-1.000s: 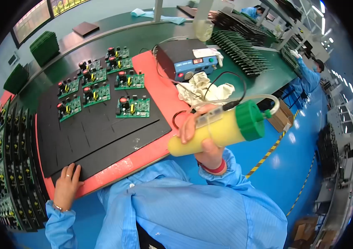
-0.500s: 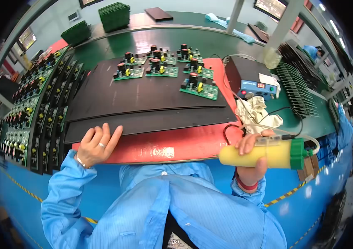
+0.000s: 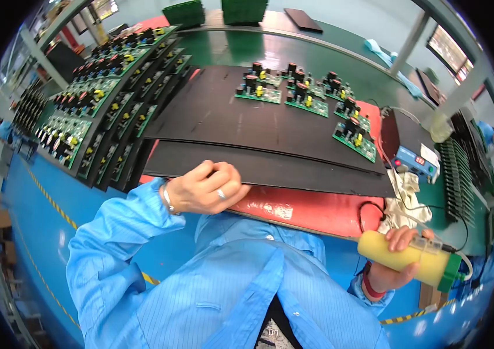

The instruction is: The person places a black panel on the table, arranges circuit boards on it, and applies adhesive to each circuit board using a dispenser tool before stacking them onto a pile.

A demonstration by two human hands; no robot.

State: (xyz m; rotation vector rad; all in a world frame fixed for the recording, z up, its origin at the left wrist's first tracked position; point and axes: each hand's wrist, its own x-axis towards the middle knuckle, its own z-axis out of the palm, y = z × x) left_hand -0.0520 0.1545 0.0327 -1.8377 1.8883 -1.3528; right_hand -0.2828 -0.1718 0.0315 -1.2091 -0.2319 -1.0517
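Note:
My left hand [image 3: 207, 187], with a ring on one finger, is at the front edge of the lower black board [image 3: 270, 168], its fingers curled together; whether they grip the edge is hidden. My right hand [image 3: 397, 259] is wrapped round a yellow dispensing tube [image 3: 418, 260] with a green cap, off the right front corner of the mat. An upper black board [image 3: 200, 119] lies on the lower one. Several green circuit boards [image 3: 308, 103] with black, yellow and red-topped parts stand on its back and right portions.
Tiered black trays of circuit boards [image 3: 107, 110] stand at the left. A red mat [image 3: 305, 208] lies under the boards. On the right are a dispenser unit [image 3: 414, 160], a white cloth [image 3: 407, 200], tubing and a green rack [image 3: 455, 180]. Co-workers are at both far sides.
The view has turned left, so the table appears shifted right. My left hand has moved right along the board's front edge, and its spread fingers have curled in. The tube now tilts downward to the right.

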